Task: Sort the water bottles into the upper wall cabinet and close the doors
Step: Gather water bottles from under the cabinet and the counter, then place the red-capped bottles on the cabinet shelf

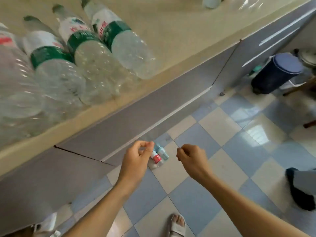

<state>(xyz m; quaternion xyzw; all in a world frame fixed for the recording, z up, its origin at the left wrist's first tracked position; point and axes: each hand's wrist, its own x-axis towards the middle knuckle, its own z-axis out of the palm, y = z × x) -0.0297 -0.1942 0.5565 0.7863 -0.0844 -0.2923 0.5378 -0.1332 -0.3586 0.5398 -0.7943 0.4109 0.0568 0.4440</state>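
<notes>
Both hands, left hand (136,153) and right hand (190,156), are pinching clear film (hardly visible) over floor bottles (158,157); thin wrap risks tearing, dropping them.

1. Water bottles (95,53) lie in a row on the beige counter (179,31), bases toward its edge.
2. Left hand (136,159) and right hand (191,159), fingers curled, hang over the checkered floor (222,130).
3. Small bottles (159,156) lie on the floor between the hands.
4. Dark bin (277,72) stands at right.
</notes>
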